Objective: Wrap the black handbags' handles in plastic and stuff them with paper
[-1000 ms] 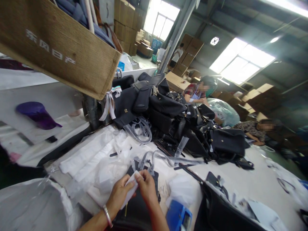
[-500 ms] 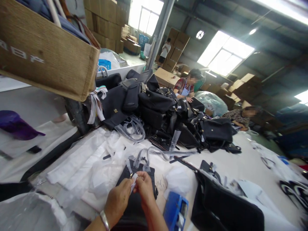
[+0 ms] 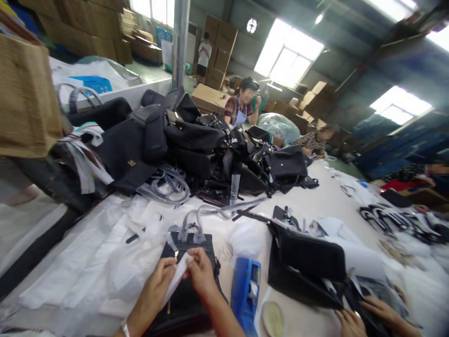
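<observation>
A black handbag (image 3: 191, 304) with wrapped handles (image 3: 194, 229) and gold-coloured zip hardware lies in front of me. Above its front, a narrow white strip (image 3: 178, 275), paper or thin tissue, stretches between my two hands. My left hand (image 3: 156, 283) pinches the strip's lower left side. At its upper end, the fingertips of my right hand (image 3: 201, 271) are closed on it. A blue tape dispenser (image 3: 242, 290) stands to the right of the handbag. Beside it sits a round yellowish disc (image 3: 272, 318), perhaps a tape roll.
A large pile of black bags (image 3: 210, 145) covers the table's far side. White wrapping sheets (image 3: 80, 252) lie at left. Another person's hands (image 3: 354, 320) work at lower right near a black bag (image 3: 305, 262). A woven bag (image 3: 28, 98) hangs at upper left.
The view has swung right, bringing a co-worker's hands in at lower right. My hands have moved slightly apart, and more of the white strip shows between them.
</observation>
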`<state>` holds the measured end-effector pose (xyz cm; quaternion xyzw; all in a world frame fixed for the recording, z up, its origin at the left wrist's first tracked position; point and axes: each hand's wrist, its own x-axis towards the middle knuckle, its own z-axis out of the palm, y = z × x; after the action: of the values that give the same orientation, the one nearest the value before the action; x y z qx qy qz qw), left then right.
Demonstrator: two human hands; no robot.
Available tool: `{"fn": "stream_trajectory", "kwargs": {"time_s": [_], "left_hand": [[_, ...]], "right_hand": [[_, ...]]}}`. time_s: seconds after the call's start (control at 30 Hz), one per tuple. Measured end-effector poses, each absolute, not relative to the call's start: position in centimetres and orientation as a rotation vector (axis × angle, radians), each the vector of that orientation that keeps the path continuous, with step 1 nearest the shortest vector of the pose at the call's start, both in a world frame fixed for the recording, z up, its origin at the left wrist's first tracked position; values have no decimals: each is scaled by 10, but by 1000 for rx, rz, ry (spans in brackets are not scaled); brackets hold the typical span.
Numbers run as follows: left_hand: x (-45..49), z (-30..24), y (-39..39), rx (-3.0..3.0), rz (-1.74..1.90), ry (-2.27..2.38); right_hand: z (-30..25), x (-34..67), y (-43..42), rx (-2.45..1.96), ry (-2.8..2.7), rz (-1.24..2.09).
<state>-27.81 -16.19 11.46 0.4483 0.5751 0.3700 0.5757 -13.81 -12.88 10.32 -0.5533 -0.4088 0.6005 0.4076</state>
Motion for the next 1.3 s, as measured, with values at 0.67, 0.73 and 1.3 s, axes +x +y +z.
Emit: {"fn": "stream_trajectory", "kwargs": {"time_s": [0.67, 0.73, 1.3], "left_hand": [[-275, 121, -144, 700, 611, 1216], [-278, 117, -143, 657, 592, 1221], [-274, 122, -144, 672, 581, 1240]], "right_hand": [[152, -64, -187, -1619, -1275, 1088], [149, -17, -215, -1937, -1061, 839], [99, 49, -305, -2093, -699, 777]]}}
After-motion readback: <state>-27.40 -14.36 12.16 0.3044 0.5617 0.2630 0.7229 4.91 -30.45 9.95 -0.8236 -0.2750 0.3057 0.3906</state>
